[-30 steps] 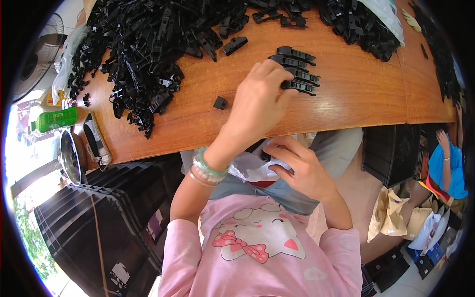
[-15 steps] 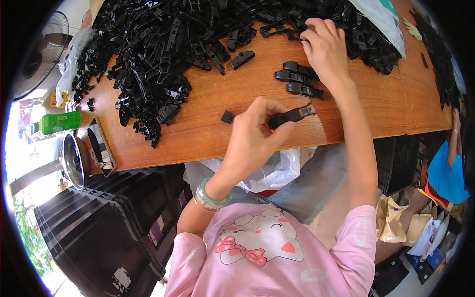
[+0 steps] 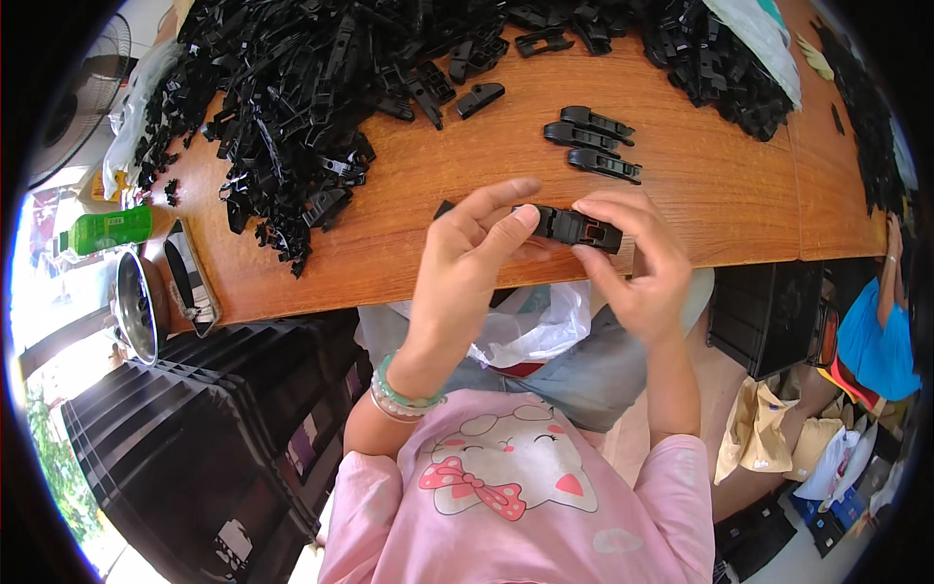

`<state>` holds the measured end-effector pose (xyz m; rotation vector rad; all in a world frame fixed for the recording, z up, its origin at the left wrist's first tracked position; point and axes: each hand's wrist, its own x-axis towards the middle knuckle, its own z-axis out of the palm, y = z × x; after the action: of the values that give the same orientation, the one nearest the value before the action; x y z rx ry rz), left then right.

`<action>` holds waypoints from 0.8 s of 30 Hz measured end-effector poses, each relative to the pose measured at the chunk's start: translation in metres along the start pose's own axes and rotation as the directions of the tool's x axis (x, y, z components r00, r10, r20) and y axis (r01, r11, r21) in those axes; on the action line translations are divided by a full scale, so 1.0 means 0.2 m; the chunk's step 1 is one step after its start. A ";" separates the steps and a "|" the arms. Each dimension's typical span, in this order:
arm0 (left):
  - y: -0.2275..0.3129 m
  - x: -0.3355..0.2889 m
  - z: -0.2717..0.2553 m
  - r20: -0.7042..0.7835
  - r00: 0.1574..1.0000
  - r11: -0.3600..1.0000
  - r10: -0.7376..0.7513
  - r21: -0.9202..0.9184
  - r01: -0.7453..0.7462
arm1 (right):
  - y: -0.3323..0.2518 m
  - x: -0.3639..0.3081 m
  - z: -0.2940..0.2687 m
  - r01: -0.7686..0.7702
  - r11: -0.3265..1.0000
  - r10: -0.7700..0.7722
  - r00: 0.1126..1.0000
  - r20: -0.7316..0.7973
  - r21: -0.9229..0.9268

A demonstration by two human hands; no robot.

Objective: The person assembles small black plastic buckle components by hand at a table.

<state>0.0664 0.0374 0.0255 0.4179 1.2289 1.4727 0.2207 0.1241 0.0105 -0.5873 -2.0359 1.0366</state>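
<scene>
Both my hands are closed on one long black plastic clip part (image 3: 576, 229), held over the near edge of the wooden table. My left hand (image 3: 459, 258) grips its left end, with the thumb lying on top. At the other end, my right hand (image 3: 642, 263) pinches it between thumb and fingers. Just beyond it, three similar black clip pieces (image 3: 605, 164) lie side by side on the table. A small black piece (image 3: 444, 208) shows partly behind my left hand.
A large heap of black plastic parts (image 3: 282, 107) covers the far left of the table (image 3: 409, 180); another heap (image 3: 725, 83) lies far right. At left are a green bottle (image 3: 112, 231), a metal bowl (image 3: 136, 307) and black crates (image 3: 185, 438). A person in blue (image 3: 880, 331) is at far right.
My right hand has come back from the far heap and now grips the right end of the clip part. My left hand still holds it, now turned more level.
</scene>
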 end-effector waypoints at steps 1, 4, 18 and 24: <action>-0.01 -0.01 0.01 -0.022 1.000 0.999 -0.001 0.043 0.002 | -0.01 0.00 0.02 0.002 1.000 -0.002 1.000 0.001 0.002; -0.02 -0.03 0.04 -0.048 0.999 0.997 0.016 0.076 -0.012 | -0.03 -0.01 0.04 0.113 0.972 -0.127 0.990 -0.054 -0.207; -0.06 -0.02 0.01 0.171 0.979 0.984 -0.108 -0.123 0.130 | -0.03 -0.06 0.08 0.234 0.970 -0.237 0.970 -0.047 -0.068; -0.06 0.18 0.05 0.200 0.916 0.684 0.349 0.614 -0.394 | -0.11 -0.21 0.01 -0.161 0.979 0.172 0.981 0.084 -0.124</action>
<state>0.0688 0.0707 0.0056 1.2458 1.6564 1.3026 0.2436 0.0826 0.0113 -0.7956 -2.1708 1.0649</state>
